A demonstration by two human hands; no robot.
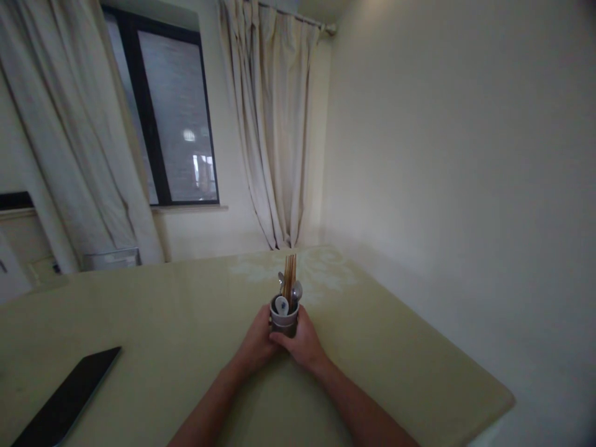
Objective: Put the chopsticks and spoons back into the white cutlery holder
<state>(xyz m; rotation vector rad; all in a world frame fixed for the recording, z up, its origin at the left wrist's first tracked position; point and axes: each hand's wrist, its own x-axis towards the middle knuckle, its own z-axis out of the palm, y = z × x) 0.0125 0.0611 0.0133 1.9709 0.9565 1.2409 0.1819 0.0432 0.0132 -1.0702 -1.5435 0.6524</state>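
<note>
A small grey cup [284,321] stands upright on the pale yellow-green table [177,316], near its middle. Several wooden chopsticks [289,276] and a few spoons [296,290] stick up out of it. My left hand [258,340] wraps the cup's left side and my right hand [303,340] wraps its right side, fingers meeting at the front. Both forearms reach in from the bottom edge.
A flat black tablet-like slab [65,397] lies on the table at the near left. The table's right edge [465,357] runs close to a bare wall. Cream curtains [274,136] and a dark window [172,118] stand beyond the far edge.
</note>
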